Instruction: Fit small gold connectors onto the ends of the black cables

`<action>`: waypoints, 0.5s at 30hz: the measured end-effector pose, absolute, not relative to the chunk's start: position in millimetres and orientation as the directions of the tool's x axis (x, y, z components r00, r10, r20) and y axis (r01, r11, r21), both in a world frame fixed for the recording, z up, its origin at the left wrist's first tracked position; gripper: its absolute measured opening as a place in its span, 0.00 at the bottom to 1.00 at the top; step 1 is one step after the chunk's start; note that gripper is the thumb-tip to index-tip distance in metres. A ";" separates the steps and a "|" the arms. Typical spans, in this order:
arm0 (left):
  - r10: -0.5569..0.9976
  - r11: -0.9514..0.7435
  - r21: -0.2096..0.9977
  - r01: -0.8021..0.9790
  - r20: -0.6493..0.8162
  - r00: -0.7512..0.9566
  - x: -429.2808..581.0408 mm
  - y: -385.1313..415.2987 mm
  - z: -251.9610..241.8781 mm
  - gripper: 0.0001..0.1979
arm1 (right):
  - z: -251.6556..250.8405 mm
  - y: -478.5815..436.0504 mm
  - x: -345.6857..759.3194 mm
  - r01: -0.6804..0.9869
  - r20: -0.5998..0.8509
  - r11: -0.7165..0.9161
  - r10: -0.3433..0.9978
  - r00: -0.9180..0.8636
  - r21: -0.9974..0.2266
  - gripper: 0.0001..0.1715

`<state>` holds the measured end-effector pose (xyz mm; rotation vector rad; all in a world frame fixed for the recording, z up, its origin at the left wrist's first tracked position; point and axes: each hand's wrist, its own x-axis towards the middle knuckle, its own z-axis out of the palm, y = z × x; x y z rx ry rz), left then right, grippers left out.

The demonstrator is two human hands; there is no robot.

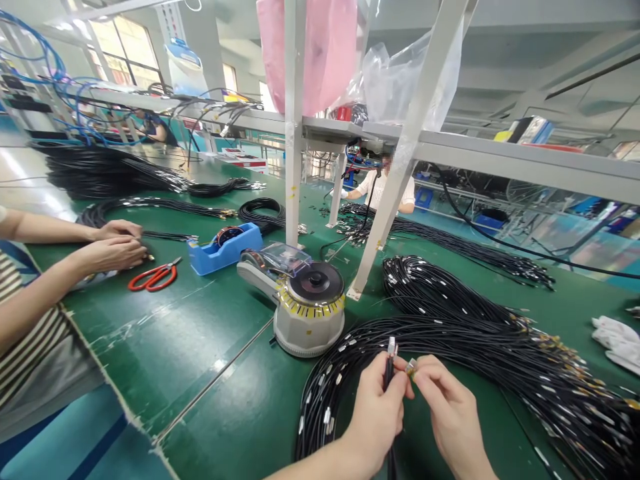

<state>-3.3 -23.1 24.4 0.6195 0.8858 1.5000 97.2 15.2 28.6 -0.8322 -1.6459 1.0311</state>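
Observation:
My left hand (376, 403) is closed around a black cable (389, 367), holding it upright so its metal connector end pokes up above my fingers. My right hand (447, 403) sits just to the right and pinches a small metal-tipped piece (411, 366) between thumb and forefinger, close to the cable's tip. Both hands hover over a large heap of black cables (480, 347) spread on the green table (200, 347).
A round grey tape dispenser machine (307, 300) stands just beyond my hands. A blue tape holder (225, 247) and red scissors (155, 277) lie further left. A co-worker's hands (117, 243) work at the left. A white frame post (395, 180) rises mid-table. Another person (380, 187) sits across.

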 end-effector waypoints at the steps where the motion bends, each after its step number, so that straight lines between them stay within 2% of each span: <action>1: 0.984 0.015 0.819 -0.574 -0.115 -0.138 -3.5 -22.7 24.4 0.05 | 27.4 15.5 98.1 0.030 0.387 0.411 0.880 -0.275 -0.911 0.13; 7: 0.984 0.030 0.827 -0.561 -0.122 -0.127 -3.3 -22.7 24.0 0.05 | 19.8 20.2 102.5 0.017 0.385 0.418 0.850 -0.360 -0.908 0.11; 15: 0.985 0.024 0.848 -0.529 -0.110 -0.131 -2.0 -24.1 23.9 0.05 | 20.7 19.8 100.9 0.030 0.395 0.431 0.849 -0.350 -0.902 0.12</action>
